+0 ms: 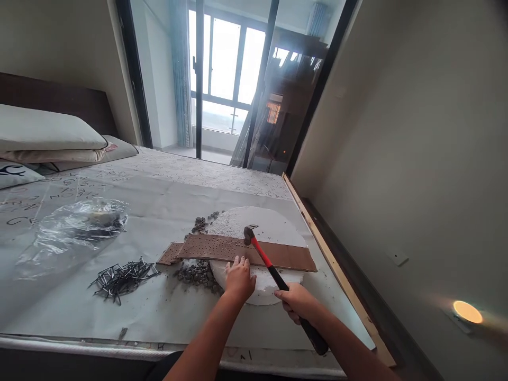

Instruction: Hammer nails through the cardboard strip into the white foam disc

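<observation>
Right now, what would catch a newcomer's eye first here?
Probably the hammer with its red and black handle, gripped by the right hand, its head over a brown strip lying across a white foam disc on the bed. The left hand presses the strip's near edge. To the left lies a heap of dark nails.

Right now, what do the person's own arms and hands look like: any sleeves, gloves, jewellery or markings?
Both forearms come in bare from the bottom edge, with no sleeve in view. The left hand and the right hand are bare too, without gloves. No watch, bracelet, ring or marking shows on either wrist or on the fingers that are visible. A strip of dark clothing shows at the bottom edge, between the arms.
</observation>
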`<state>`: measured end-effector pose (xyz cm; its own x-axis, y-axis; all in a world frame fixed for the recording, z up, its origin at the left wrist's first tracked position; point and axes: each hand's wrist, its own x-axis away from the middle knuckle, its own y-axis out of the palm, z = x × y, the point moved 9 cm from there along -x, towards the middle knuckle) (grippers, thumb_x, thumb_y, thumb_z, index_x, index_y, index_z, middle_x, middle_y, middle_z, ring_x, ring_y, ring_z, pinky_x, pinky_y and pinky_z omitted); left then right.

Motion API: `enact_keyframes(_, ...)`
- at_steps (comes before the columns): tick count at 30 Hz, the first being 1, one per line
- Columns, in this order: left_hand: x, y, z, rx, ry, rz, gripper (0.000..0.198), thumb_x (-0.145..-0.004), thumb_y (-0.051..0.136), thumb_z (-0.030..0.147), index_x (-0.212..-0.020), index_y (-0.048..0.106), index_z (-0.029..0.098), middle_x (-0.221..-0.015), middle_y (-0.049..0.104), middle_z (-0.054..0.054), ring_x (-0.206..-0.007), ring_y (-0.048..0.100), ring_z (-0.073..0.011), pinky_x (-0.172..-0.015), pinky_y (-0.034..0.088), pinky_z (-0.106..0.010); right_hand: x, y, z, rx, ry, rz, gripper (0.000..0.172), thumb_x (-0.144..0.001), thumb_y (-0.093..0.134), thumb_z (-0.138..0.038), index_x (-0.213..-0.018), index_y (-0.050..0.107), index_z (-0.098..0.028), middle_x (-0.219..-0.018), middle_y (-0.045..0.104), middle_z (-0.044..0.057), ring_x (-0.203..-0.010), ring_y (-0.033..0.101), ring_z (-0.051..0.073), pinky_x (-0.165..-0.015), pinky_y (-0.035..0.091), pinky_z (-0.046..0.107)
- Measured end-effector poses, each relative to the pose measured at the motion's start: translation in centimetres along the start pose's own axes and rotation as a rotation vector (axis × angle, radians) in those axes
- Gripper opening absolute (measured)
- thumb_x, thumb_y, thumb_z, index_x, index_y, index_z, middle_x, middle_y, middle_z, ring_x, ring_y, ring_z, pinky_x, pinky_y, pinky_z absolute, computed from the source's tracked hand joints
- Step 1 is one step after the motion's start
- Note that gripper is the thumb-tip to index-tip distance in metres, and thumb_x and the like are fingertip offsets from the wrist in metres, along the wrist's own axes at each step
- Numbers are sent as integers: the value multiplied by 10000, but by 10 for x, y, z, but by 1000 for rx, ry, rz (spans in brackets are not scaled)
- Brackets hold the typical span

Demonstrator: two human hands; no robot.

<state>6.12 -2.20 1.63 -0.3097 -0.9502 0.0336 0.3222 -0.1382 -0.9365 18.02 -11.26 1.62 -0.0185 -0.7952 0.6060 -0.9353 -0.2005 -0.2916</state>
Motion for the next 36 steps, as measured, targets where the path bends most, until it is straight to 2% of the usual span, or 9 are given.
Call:
enact_keyframes(3, -3, -5, -4, 85, 11, 33, 498, -759, 481, 302, -1235, 483, 154, -1342, 442, -116, -1299, 286, -269, -1059, 202, -476, 6, -9, -8, 118, -115, 58, 165, -800, 437, -279, -690, 329, -218, -431, 284, -94, -308, 260, 68, -339, 227, 218)
enact_keyframes(6, -5, -29, -29, 308, -18, 164, 402, -776, 426, 196, -1152, 561, 147, -1276, 515, -111, -1245, 388, -227, -1055, 268, -394, 22, -18, -8, 333, -337, 145, 224, -771, 471, -269, -610, 330, -202, -509, 362, -48, -416, 331, 76, -419, 238, 223)
enact_keyframes(10, 8, -71, -92, 854, -170, 455, 326, -764, 452, 208, -1029, 634, 152, -1166, 595, -123, -1123, 514, -249, -966, 395, -376, 45, -25, 32, 634, -392, 246, 117, -774, 454, -247, -676, 420, -192, -603, 482, -11, -505, 411, 109, -480, 240, 227)
enact_keyframes(13, 19, -75, -117, 1365, -238, 472, 229, -724, 531, 238, -899, 648, 149, -1005, 664, -118, -1006, 590, -248, -930, 429, -397, 48, -18, 62, 873, -352, 305, 50, -731, 484, -174, -775, 504, -189, -704, 593, 36, -631, 541, 170, -524, 252, 240)
enact_keyframes(16, 24, -68, -108, 1808, -217, 352, 177, -742, 501, 189, -846, 627, 121, -915, 686, -119, -944, 625, -219, -928, 439, -390, 33, 6, 71, 1028, -397, 279, 122, -727, 482, -150, -820, 548, -192, -776, 650, 75, -719, 601, 229, -543, 274, 258)
enact_keyframes(20, 32, -49, -84, 2072, -309, 136, 195, -781, 444, 150, -812, 626, 89, -872, 693, -145, -924, 636, -234, -905, 460, -393, -2, 32, 71, 1179, -457, 221, 193, -693, 495, -102, -853, 584, -162, -799, 679, 106, -737, 636, 265, -564, 323, 272)
enact_keyframes(27, 43, -21, -57, 2257, -402, -13, 293, -825, 436, 286, -866, 626, 66, -952, 669, -192, -1032, 582, -287, -871, 472, -433, -34, 17, 78, 1047, -494, 217, 225, -719, 560, -198, -937, 609, -167, -871, 681, 111, -801, 637, 259, -627, 417, 282)
enact_keyframes(31, 40, -9, -44, 2341, -392, -67, 379, -823, 421, 361, -943, 618, 60, -1056, 629, -215, -1120, 514, -316, -896, 442, -470, -8, 12, 58, 925, -559, 301, 287, -696, 615, -258, -966, 611, -159, -1002, 641, 106, -920, 592, 250, -770, 448, 306)
enact_keyframes(36, 35, 7, -16, 2390, -298, -163, 506, -816, 386, 455, -1071, 587, 68, -1174, 561, -229, -1194, 442, -315, -957, 376, -490, 67, 37, -23, 750, -939, 505, 465, -818, 473, -351, -1237, 486, -149, -1348, 426, 128, -1261, 341, 261, -1036, 292, 412)
